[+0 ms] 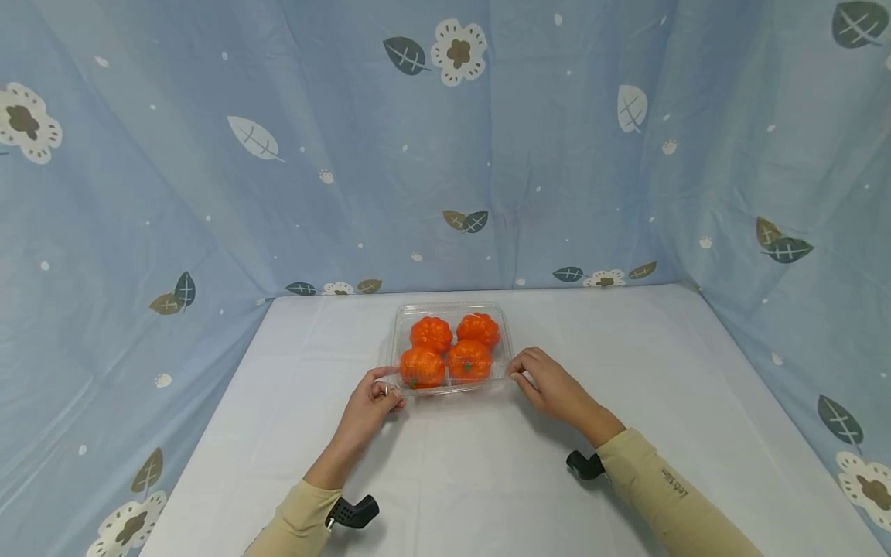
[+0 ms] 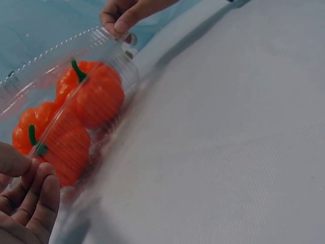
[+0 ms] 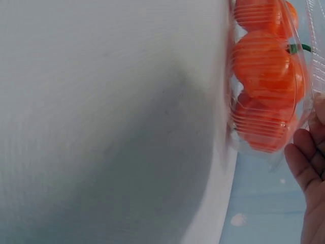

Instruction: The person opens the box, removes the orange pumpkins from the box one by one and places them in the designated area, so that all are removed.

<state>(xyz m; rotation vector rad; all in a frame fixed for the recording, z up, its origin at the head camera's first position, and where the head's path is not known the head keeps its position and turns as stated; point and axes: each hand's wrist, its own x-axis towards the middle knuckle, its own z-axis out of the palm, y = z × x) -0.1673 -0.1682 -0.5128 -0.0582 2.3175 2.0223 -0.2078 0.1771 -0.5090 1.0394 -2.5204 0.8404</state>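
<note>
A clear plastic clamshell box lies near the back middle of the table. Inside it sit several orange pumpkins with short green stems, apparently in two rows. At the box's front left corner, my left hand pinches the lid edge between thumb and fingers. My right hand pinches the edge at the front right corner. In the left wrist view, the lid slants above the pumpkins. From the right wrist, a gap shows between lid and base, beside the right hand.
White cloth covers the table. A blue curtain printed with leaves and flowers hangs behind and along both sides. Black wrist devices stick out by both sleeves.
</note>
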